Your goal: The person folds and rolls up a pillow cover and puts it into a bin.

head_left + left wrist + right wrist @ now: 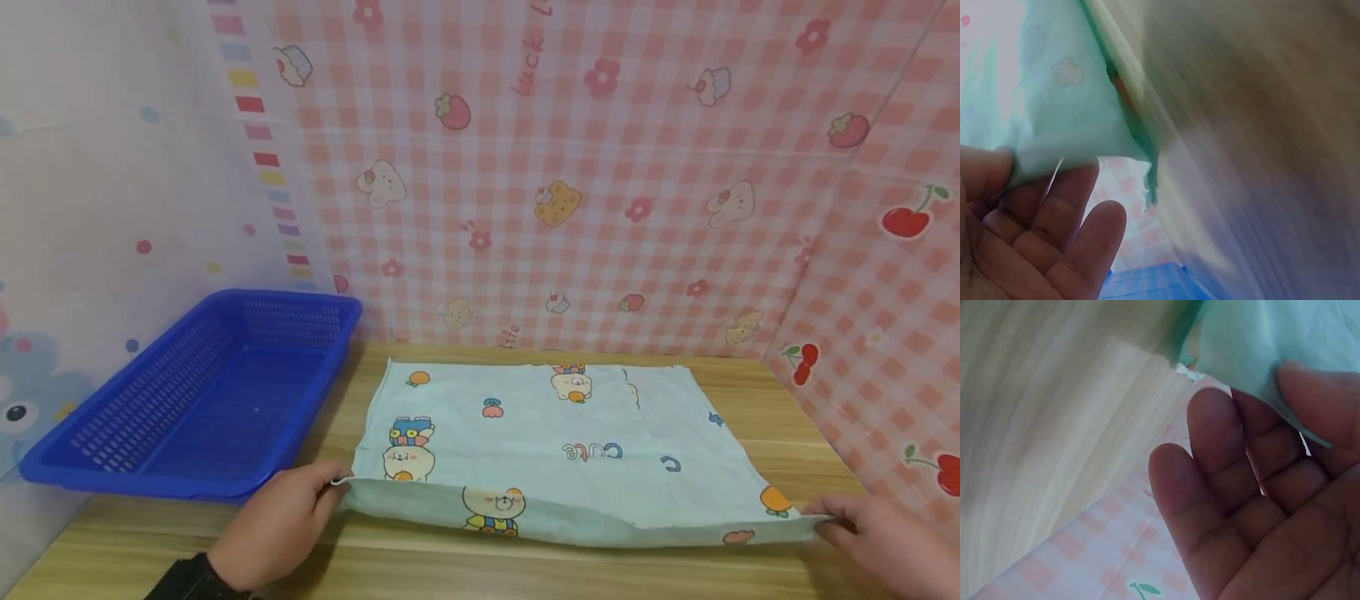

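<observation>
A pale mint cloth (525,442) printed with bears, oranges and the word "Cute" lies spread on the wooden table. Its near edge is raised and folded up along its length. My left hand (281,518) pinches the near left corner between thumb and fingers; the left wrist view shows that corner of the cloth (1054,125) under the thumb. At the near right corner my right hand (888,533) does the same, and in the right wrist view the thumb presses the cloth (1254,350) against the index finger while the other fingers extend loosely.
An empty blue plastic basket (240,408) with slotted sides stands to the left, close by my left hand. The wood-grain table (795,425) shows around the cloth. Behind rises a pink checked backdrop (630,167), with white and cherry-print sheets at the sides.
</observation>
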`<state>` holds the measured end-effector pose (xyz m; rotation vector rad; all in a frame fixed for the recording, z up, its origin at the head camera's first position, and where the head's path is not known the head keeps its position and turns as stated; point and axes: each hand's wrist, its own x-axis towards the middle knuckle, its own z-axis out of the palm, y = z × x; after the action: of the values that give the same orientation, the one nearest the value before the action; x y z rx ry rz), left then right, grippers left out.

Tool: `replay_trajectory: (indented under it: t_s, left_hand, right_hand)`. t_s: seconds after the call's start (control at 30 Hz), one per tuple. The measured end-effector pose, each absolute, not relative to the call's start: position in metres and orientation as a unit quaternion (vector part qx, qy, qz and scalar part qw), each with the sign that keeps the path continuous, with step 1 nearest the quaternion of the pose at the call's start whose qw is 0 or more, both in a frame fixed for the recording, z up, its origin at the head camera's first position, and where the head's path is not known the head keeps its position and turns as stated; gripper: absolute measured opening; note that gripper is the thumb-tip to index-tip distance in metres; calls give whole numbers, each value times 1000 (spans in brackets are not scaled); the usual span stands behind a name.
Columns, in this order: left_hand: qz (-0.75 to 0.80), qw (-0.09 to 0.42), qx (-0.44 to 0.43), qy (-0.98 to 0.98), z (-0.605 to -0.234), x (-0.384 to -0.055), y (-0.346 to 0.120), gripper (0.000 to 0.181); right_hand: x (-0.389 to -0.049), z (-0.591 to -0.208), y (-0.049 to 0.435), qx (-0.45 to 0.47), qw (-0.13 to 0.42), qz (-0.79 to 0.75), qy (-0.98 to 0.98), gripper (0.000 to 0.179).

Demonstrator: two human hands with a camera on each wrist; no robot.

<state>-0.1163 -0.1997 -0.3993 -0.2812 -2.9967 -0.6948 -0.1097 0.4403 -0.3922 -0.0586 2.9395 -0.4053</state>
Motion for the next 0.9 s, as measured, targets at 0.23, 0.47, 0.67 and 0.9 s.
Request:
replay_trajectory:
  t_s: [0.23,0.47,0.67,0.9]
  left_hand:
    - [-258,29,-79,-963,-398,-115,-197,13]
    - [-294,35,-62,-953,-395,-115,-196,14]
    - [-309,52,-59,-948,-395,-113,-193,12]
    - [-344,67,-60,-935,-395,-114,-193,13]
  right_hand:
    - [-109,-400,452,-72,-6,-207,976,13]
    - [-104,-400,451,-36,-37,-301,952,14]
    - [-97,-404,452,-67,-119,-392,910,36]
    - [-97,-403,449,-96,-176,-430,880,48]
